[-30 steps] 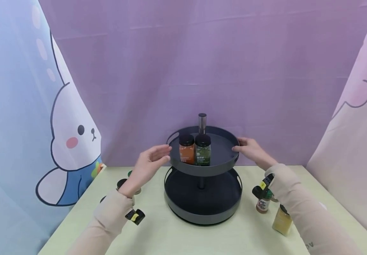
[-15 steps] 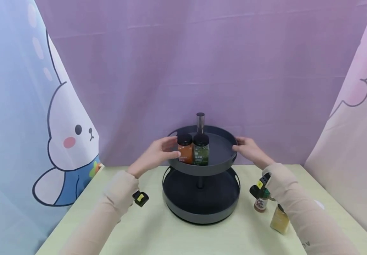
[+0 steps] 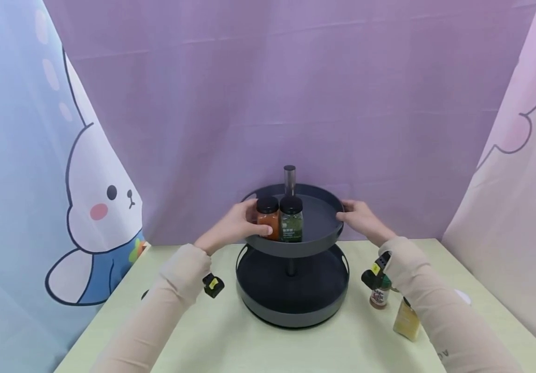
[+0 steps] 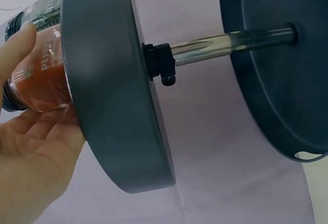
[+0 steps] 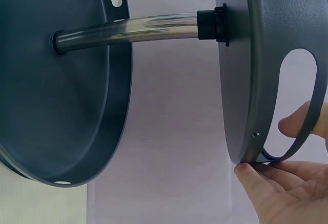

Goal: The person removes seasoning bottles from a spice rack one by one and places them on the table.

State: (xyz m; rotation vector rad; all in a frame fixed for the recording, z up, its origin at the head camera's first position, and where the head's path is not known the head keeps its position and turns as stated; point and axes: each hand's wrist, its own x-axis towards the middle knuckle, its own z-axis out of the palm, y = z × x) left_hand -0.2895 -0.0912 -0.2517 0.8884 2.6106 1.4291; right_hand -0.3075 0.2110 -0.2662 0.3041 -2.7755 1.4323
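A two-tier dark grey turntable organizer stands on the table, its upper tray (image 3: 295, 250) above a lower tray (image 3: 293, 317) on a metal pole (image 4: 205, 48). Two black-lidded spice jars stand upright on the upper tray: an orange jar (image 3: 272, 220) and, touching or close beside it, a green jar (image 3: 292, 228). My left hand (image 3: 231, 227) holds the orange jar, thumb on its front and fingers behind. At the opposite side, my right hand (image 3: 363, 218) grips the upper tray's rim near the oval handle cutout (image 5: 297, 85), its thumb showing through the opening.
Right of the organizer stand a small green-capped bottle (image 3: 379, 298) and a yellow-filled jar (image 3: 406, 321), partly behind the right sleeve. A dark lid (image 3: 144, 294) peeks out beside the left sleeve. Behind the table hangs a purple curtain (image 3: 295, 93).
My left hand has moved right from beside the upper tray and closed round the orange jar. My right hand has stayed at the tray's rim. The jars have kept their places on the tray.
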